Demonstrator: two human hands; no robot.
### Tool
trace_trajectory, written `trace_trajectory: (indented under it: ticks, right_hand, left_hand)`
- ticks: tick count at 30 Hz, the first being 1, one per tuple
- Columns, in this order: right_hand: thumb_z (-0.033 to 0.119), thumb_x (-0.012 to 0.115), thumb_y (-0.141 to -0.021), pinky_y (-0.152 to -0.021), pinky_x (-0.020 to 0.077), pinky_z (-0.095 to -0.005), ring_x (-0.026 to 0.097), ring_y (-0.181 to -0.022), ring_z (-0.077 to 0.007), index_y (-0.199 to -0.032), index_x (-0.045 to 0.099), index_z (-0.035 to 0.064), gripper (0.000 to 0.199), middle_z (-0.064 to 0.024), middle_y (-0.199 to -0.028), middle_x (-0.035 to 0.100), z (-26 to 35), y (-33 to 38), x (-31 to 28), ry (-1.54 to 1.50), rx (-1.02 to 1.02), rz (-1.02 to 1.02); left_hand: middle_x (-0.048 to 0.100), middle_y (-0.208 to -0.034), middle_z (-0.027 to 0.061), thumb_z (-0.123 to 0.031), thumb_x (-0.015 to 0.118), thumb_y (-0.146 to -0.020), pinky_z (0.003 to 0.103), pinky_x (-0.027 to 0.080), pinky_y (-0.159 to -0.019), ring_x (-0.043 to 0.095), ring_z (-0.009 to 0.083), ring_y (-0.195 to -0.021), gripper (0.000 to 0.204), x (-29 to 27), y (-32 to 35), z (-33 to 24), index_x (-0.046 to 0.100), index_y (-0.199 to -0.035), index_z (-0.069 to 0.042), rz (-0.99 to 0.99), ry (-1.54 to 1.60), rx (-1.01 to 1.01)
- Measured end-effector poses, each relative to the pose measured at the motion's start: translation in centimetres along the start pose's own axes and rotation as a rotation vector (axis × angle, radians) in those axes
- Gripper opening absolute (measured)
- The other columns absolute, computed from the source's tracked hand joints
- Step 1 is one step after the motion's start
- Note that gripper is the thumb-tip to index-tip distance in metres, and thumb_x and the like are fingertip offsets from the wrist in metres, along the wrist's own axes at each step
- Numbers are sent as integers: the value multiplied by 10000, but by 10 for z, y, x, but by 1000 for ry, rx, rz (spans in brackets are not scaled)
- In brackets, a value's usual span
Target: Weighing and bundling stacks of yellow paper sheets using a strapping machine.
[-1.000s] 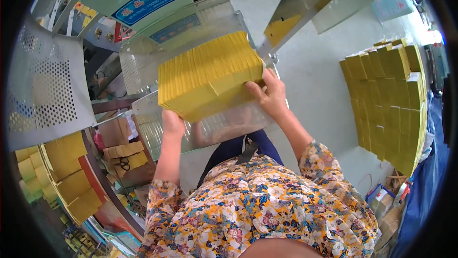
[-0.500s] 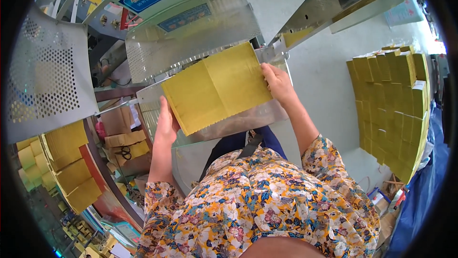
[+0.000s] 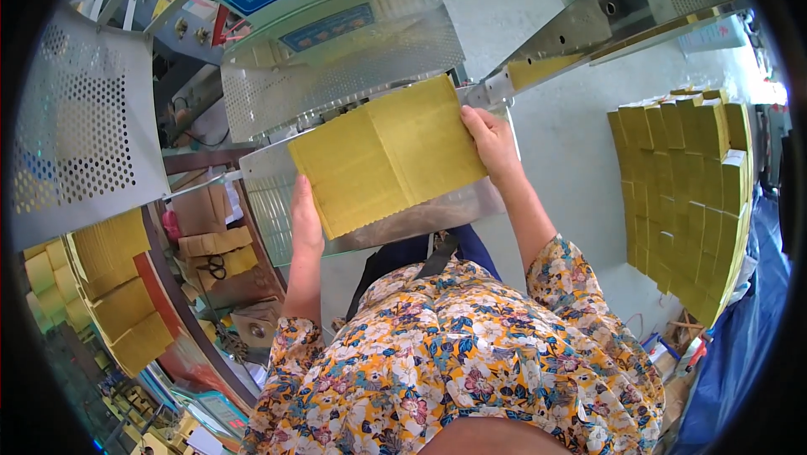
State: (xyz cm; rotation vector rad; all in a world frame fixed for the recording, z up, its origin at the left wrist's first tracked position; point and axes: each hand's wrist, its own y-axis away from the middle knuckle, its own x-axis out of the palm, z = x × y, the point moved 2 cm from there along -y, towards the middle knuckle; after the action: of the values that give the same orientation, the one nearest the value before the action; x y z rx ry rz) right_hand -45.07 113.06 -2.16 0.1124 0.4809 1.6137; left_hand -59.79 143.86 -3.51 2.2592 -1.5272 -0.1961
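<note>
A flat stack of yellow-brown paper bags (image 3: 391,156) with a zigzag lower edge is held between my two hands, slightly tilted, its right end higher. My left hand (image 3: 307,219) is closed at the lower left edge, thumb along the side and fingers out of sight beneath. At the right end my right hand (image 3: 494,145) grips the stack with its thumb on top. Under the bags lies a shiny metal tray (image 3: 273,198) of a machine, partly covered by them.
Beyond the tray rises a clear machine cover (image 3: 336,60). A perforated metal panel (image 3: 84,110) stands on the left, a slanted metal arm (image 3: 580,30) at upper right. Bundled yellow-brown paper (image 3: 685,194) is piled at right. Black scissors (image 3: 215,267) lie at left.
My left hand has moved slightly right, in against the left edge of the bags. The stack has shifted very little, and my right hand keeps its grip.
</note>
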Motion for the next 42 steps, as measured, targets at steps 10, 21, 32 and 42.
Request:
trace_trajectory:
  ticks: [10, 21, 32, 42]
  right_hand:
    - [379, 490, -997, -947, 434, -293, 576, -1092, -155, -1223, 590, 9, 444, -61, -1171, 635, -10, 5, 17, -649, 97, 168]
    - [327, 417, -1019, -1075, 370, -324, 449, -1307, -193, -1460, 386, 33, 530, -82, -1434, 464, 29, 11, 33, -666, 46, 197]
    - [320, 388, -1001, -1108, 304, -325, 388, -1343, -193, -1489, 345, 61, 554, -70, -1440, 446, 39, -38, 41, -594, -77, 231]
    - [460, 446, -998, -1129, 272, -352, 338, -1385, -203, -1496, 332, 95, 628, -54, -1477, 409, 21, -47, 33, -552, -147, 307]
  left_hand:
    - [564, -1315, 93, -508, 378, -1019, 355, 420, -1023, 542, 219, -1205, 592, 20, 7, -4, 475, -1367, -40, 14, 520, -67]
    - [515, -1371, 66, -486, 462, -993, 335, 362, -1064, 474, 186, -1268, 602, 52, -30, -33, 443, -1408, -51, 116, 474, 12]
    - [533, -1319, 49, -345, 511, -975, 314, 368, -1046, 480, 166, -1238, 499, 56, -93, -54, 462, -1375, -51, 125, 436, 71]
    - [533, -1307, 52, -299, 515, -961, 311, 369, -1042, 481, 169, -1220, 503, 63, -95, -46, 449, -1389, -43, 80, 398, 85]
